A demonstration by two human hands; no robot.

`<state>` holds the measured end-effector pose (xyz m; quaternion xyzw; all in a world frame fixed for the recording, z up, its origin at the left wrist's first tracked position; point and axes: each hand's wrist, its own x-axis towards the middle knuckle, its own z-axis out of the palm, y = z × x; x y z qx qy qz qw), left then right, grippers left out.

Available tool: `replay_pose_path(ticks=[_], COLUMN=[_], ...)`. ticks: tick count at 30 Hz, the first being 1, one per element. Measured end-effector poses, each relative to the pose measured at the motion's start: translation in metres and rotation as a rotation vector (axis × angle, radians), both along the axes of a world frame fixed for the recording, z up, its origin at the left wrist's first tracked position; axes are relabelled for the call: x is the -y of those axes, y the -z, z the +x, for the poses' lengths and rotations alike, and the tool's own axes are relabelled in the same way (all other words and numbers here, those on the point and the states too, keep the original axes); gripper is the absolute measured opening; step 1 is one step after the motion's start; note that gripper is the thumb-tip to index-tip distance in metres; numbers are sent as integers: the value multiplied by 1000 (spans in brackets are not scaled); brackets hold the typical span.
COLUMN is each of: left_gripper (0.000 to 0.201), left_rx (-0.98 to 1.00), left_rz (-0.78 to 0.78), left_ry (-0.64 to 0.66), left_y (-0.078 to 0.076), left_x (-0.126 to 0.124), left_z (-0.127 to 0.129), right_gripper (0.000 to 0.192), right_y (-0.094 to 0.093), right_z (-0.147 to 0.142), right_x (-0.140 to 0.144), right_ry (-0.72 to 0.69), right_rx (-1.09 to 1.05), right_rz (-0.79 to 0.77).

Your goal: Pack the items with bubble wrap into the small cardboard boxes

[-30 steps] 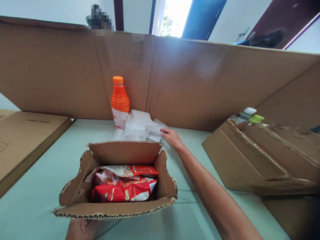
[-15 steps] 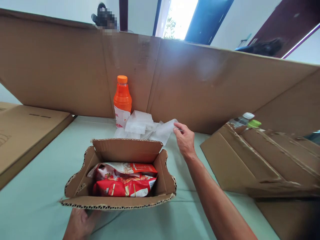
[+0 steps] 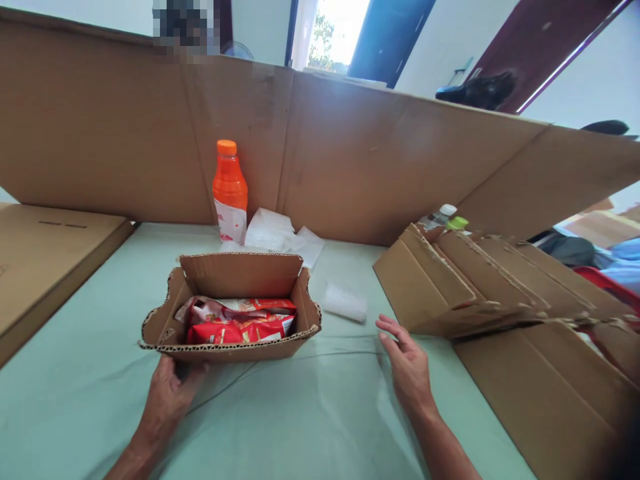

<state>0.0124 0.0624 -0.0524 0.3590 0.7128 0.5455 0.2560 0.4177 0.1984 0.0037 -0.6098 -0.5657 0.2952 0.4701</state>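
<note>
An open cardboard box [image 3: 300,343] with ragged rims sits on the table before me, with red printed food packets [image 3: 240,330] inside. My left hand [image 3: 170,393] grips the lower front left of this box; its fingertips are partly hidden under the rim. To the right, my right hand [image 3: 407,363] hovers empty with fingers apart. Just beyond its fingertips a folded piece of white bubble wrap [image 3: 345,302] lies on the table. More crumpled white wrap [image 3: 270,230] lies behind the box, beside an upright orange bottle [image 3: 230,190].
A tall cardboard screen [image 3: 380,160] runs along the back. At left lies a flat cardboard carton [image 3: 65,260]. Divided cardboard boxes [image 3: 425,287] stand at right, with a white-capped bottle [image 3: 443,215] and a green cap [image 3: 457,223] showing. A green cloth [image 3: 310,413] covers the table.
My right hand has let go of the white wrap and drawn back towards me. A folded piece now lies apart, right of the box. My left hand stays at the box; the view has shifted.
</note>
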Motion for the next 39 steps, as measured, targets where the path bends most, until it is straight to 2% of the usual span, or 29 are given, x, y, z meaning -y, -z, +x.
replay_pose_path(ticks=[2, 5, 9, 13, 15, 18, 20, 21, 24, 27, 32, 39], left_gripper=[67, 69, 44, 18, 18, 22, 18, 24, 65, 79, 84, 80], left_rx=[34, 40, -157, -371, -389, -343, -231, -142, 131, 263, 363, 346], left_rz=[1, 7, 62, 95, 79, 44, 35, 47, 140, 182, 192, 132], left_ry=[-8, 28, 3, 7, 16, 7, 1, 7, 75, 173, 291, 241], left_y=[-3, -7, -22, -39, -41, -36, -30, -27, -21, -17, -17, -21], left_x=[0, -1, 0, 2, 3, 3, 2, 1, -2, -4, -7, -6], left_z=[2, 1, -2, -2, -3, -5, -5, -5, -5, -5, -7, -7], right_gripper=[30, 30, 43, 54, 55, 50, 46, 45, 44, 44, 40, 35], right_y=[-3, -2, 9, 11, 10, 9, 10, 11, 11, 9, 9, 22], right_z=[-12, -43, -85, -109, -116, -123, -126, -128, -134, -140, -148, -145], right_x=[15, 26, 29, 28, 27, 25, 24, 23, 19, 13, 4, 11], right_ry=[-91, -304, -478, -586, -626, -619, -596, -587, -557, -532, -508, -465], right_rx=[43, 91, 101, 104, 99, 98, 90, 84, 56, 24, -9, -24], right_rz=[7, 8, 0, -34, -35, -46, -69, -83, -113, -122, -127, -59])
